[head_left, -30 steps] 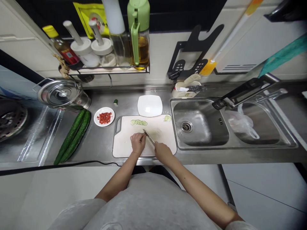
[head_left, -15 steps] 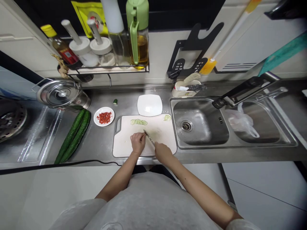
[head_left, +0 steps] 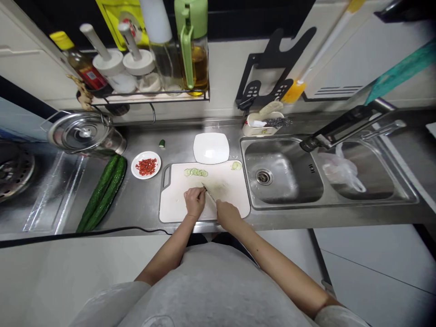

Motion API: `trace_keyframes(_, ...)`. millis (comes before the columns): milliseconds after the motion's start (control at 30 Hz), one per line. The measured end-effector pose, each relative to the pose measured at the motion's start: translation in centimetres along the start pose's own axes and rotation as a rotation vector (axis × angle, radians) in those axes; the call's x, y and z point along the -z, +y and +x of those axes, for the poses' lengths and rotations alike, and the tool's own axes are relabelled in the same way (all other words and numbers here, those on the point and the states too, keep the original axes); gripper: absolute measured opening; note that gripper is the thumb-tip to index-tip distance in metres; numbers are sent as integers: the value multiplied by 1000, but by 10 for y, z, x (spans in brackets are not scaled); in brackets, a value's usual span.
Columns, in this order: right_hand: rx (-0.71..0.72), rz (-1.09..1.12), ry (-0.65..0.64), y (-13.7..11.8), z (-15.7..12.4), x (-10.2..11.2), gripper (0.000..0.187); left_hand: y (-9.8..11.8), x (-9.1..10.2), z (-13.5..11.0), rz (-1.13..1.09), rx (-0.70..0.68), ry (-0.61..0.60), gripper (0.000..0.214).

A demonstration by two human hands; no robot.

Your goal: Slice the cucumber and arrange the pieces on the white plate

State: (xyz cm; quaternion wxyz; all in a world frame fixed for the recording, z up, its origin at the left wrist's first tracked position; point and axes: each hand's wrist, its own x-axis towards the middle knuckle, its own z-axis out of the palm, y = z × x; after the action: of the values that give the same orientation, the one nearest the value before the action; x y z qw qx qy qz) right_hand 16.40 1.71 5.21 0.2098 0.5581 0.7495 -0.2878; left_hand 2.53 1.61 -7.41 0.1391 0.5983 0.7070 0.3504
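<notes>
My right hand [head_left: 229, 215] is closed round the handle of a kitchen knife [head_left: 210, 195], whose blade points up and left over the white cutting board [head_left: 175, 206]. Right beside the blade, my left hand [head_left: 195, 203] has its fingers bunched together low over the board; what they hold, if anything, is hidden. A row of overlapping cucumber slices [head_left: 195, 172] lies on the board beyond my left hand. More cucumber slices [head_left: 236, 166] rest in the board's far right corner. Behind the board stands a white plate [head_left: 211, 148], seemingly touching its far edge.
Left of the board are a small plate [head_left: 156, 169] of chopped red pieces [head_left: 147, 166], a cucumber end [head_left: 162, 143], two whole cucumbers [head_left: 104, 195] and a lidded steel pot [head_left: 86, 134]. A double sink [head_left: 286, 204] lies right. Bottles line a wall rack [head_left: 153, 97].
The knife blade has tilted slightly and now shows a narrower face beside my left fingers. Both hands stay nearly in place; the whole view has shifted a little.
</notes>
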Motion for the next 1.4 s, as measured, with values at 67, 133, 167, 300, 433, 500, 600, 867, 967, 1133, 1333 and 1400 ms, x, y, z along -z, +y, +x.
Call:
trace_keyframes(67,-1,-6,17,-2,0,-3,26,0,0,0,-1,1,3,15)
trace_keyframes(133,-1,-10,22,-4,1,-5,25,-1,0,-1,0,2,8,14)
trace_keyframes(167,1,-9,22,-5,1,-6,24,-1,0,-1,2,3,9,14)
trace_keyframes(300,8,-4,35,-8,2,-7,23,-1,0,-1,6,-4,15,13)
trace_keyframes(433,21,-8,44,-9,2,-8,23,-1,1,-1,11,-6,16,12)
trace_keyframes(500,26,-7,52,-9,3,-8,24,-1,1,-1,13,-6,18,12)
trace_keyframes(600,29,-3,39,-10,4,-7,25,-1,0,-1,13,-9,14,14)
trace_keyframes(867,20,3,11,-8,11,-5,27,0,1,-1,27,-4,7,16)
trace_keyframes(967,22,12,14,-7,13,-6,27,0,1,-1,23,-8,5,16)
trace_keyframes(1133,25,11,26,-7,14,-9,28,0,1,-1,20,-16,16,14)
trace_keyframes(1333,20,-6,72,-11,16,-15,28,0,2,-1,16,-13,1,15)
trace_keyframes(1400,13,-5,63,-11,17,-16,28,0,2,0,13,-8,1,16)
